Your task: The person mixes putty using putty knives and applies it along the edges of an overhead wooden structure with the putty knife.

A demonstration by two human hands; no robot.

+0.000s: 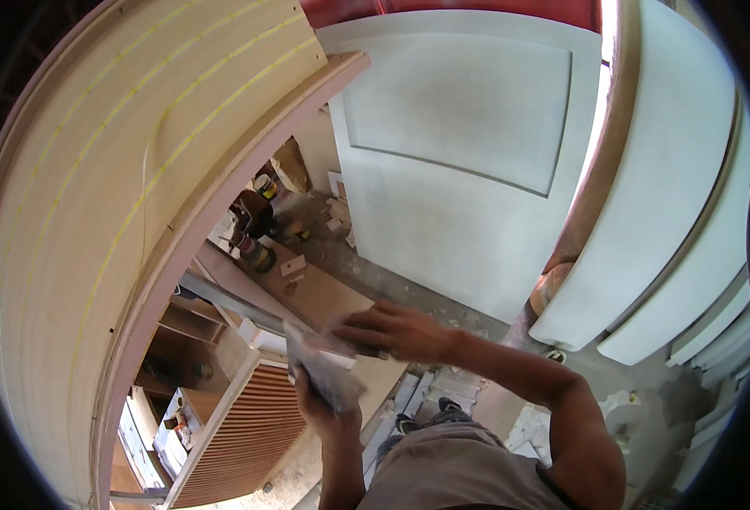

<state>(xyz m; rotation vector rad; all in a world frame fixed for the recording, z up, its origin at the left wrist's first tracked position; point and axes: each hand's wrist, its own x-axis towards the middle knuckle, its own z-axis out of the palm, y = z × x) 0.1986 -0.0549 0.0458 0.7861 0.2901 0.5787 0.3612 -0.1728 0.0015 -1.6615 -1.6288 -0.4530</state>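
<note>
My left hand is closed around a grey, flat, blurred piece, which tilts up in front of my body. What kind of thing it is, I cannot make out. My right hand reaches in from the right, its fingers pointing left and lying close above the piece's upper end. Motion smears those fingers, and a dark patch beneath them is too blurred to name.
A cream curved panel with yellow lines fills the left. A pale panelled door stands ahead, with white panels to the right. Below left is a slatted wooden front. Cans and scraps stand beyond a board.
</note>
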